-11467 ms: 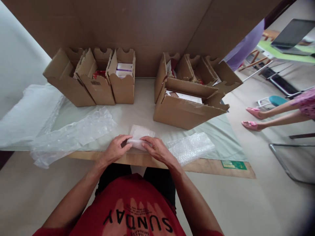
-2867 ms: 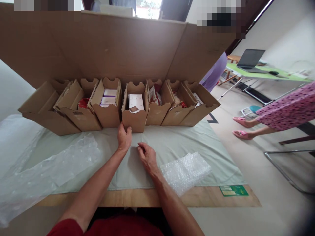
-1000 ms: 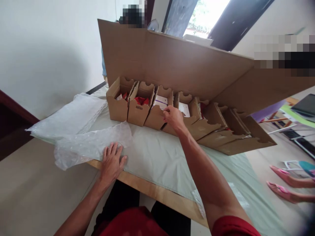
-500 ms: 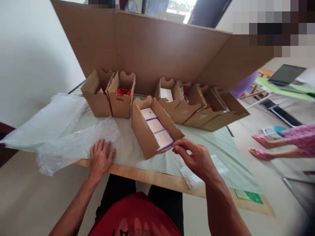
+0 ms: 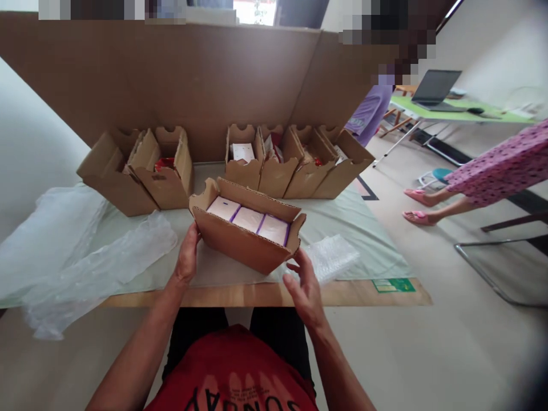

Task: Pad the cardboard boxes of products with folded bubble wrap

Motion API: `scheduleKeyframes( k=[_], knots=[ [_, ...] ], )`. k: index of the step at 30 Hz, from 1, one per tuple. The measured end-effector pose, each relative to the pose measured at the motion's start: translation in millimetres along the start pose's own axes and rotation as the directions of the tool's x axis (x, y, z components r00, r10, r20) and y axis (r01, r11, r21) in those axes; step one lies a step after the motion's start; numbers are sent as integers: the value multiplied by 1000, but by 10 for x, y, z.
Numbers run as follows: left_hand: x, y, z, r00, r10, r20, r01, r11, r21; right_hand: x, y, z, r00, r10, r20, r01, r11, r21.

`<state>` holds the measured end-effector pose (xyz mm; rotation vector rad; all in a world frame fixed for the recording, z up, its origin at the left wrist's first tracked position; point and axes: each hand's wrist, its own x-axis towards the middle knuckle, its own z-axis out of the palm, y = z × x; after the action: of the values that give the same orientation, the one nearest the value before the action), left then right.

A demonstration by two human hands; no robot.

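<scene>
An open cardboard box (image 5: 240, 246) lies crosswise on the green cloth right in front of me. Three white packets with purple edges (image 5: 248, 218) sit side by side inside it. My left hand (image 5: 187, 260) grips the box's left end, thumb on the front face. My right hand (image 5: 303, 285) is at the box's lower right corner, fingers stretched and slightly apart, touching it without wrapping round it.
Two groups of open cardboard boxes (image 5: 148, 177) (image 5: 291, 162) stand along a tall cardboard panel (image 5: 192, 74), with a gap between them. Bubble wrap (image 5: 98, 262) lies at the left, a smaller piece (image 5: 331, 257) at the right. A person in a pink dress (image 5: 492, 171) stands at the right.
The box of white packets has been turned from end-on to crosswise and drawn nearer. My left hand left the bubble wrap for the box's left end; my right hand let go its pinch.
</scene>
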<state>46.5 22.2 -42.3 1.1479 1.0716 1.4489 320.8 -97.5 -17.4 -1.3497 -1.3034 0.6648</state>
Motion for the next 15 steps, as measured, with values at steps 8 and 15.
scheduleKeyframes(
  k=[8,15],
  knots=[
    [-113,1,246,994,103,-21,-104,992,-78,163,-59,388,994,104,-41,-105,994,-29],
    [-191,58,416,979,197,-59,-197,980,-3,505,-150,242,993,49,-104,-46,998,33]
  ],
)
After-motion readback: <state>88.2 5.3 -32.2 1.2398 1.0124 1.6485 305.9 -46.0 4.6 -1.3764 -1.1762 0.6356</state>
